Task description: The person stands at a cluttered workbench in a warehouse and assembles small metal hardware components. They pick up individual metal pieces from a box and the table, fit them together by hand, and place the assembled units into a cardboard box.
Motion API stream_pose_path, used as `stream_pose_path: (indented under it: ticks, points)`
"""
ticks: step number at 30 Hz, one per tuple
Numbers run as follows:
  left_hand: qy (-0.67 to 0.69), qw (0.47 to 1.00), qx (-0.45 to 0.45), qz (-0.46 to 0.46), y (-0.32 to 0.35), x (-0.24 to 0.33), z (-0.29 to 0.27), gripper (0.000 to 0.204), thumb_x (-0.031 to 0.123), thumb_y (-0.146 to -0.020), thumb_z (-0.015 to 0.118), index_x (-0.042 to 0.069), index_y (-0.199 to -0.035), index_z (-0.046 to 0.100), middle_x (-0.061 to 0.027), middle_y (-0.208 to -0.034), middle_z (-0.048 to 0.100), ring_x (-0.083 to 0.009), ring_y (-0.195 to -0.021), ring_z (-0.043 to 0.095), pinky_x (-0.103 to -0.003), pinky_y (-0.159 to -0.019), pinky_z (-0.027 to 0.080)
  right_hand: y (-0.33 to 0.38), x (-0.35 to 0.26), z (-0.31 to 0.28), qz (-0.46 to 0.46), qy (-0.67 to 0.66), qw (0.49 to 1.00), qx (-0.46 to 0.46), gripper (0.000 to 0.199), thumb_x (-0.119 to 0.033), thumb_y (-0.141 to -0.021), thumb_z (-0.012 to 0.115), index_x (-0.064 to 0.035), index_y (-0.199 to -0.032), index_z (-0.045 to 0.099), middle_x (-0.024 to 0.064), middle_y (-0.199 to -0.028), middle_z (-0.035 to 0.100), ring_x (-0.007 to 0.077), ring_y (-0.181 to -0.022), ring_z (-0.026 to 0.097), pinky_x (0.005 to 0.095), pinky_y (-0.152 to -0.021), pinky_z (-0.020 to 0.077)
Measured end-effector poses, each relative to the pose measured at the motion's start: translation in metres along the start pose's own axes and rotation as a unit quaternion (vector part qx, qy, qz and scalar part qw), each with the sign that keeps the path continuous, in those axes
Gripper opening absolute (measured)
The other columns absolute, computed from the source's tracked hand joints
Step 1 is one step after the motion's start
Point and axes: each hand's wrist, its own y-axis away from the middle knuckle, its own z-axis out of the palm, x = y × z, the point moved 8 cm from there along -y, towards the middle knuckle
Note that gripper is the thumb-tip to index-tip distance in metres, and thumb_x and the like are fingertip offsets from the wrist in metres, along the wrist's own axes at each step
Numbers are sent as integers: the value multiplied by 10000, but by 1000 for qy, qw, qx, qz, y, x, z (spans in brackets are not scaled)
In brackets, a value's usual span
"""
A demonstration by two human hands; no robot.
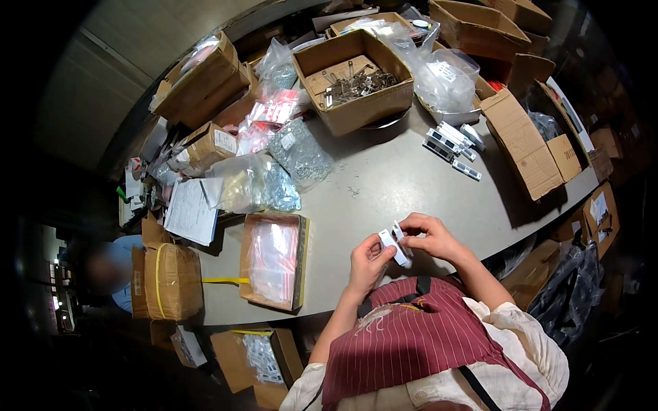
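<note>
Near the table's front edge, my left hand (368, 264) is closed on a narrow white plastic piece (388, 241), its thumb lying along the near end. Close against it, my right hand (430, 234) pinches a second slim white piece (397, 230) between thumb and fingers. Whether the two pieces are joined cannot be made out. Farther right on the table lies a loose pile of white, dark-slotted strips (449, 142) that look similar. Tiny loose screws (353, 192) are scattered on the tabletop beyond my hands.
A cardboard box (367, 113) of metal parts stands at the back. Left of it lie a clear bag of screws (301, 154) and other plastic bags (236, 181). A shallow box (299, 267) of clear bags sits left of my hands. An open carton (524, 151) stands at the right.
</note>
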Motion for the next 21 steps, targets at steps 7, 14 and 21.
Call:
stream_pose_path:
  ticks: [7,14,21]
  points:
    - [-19,999,18,-22,-3,-9,-1,283,81,-954,695,-67,-1181,615,-84,-1040,695,-109,-943,649,-261,-827,532,5,-26,10,-65,90,993,-42,313,-248,-938,687,-27,-1160,676,92,-1021,628,200,-944,586,336,-831,467]
    - [-198,979,20,44,3,12,4,275,137,-921,750,-36,-1115,659,-40,-946,703,-80,-866,628,-256,-772,522,6,-20,3,9,46,999,-12,364,-165,-917,635,-49,-1261,604,170,-1027,641,294,-922,637,403,-819,512]
    - [-229,972,38,47,4,13,2,289,141,-891,769,-23,-1108,669,-72,-899,694,-106,-814,626,-277,-730,511,6,-19,6,-50,93,994,-39,323,-128,-869,669,-32,-1172,611,166,-981,651,290,-883,648,398,-777,525]
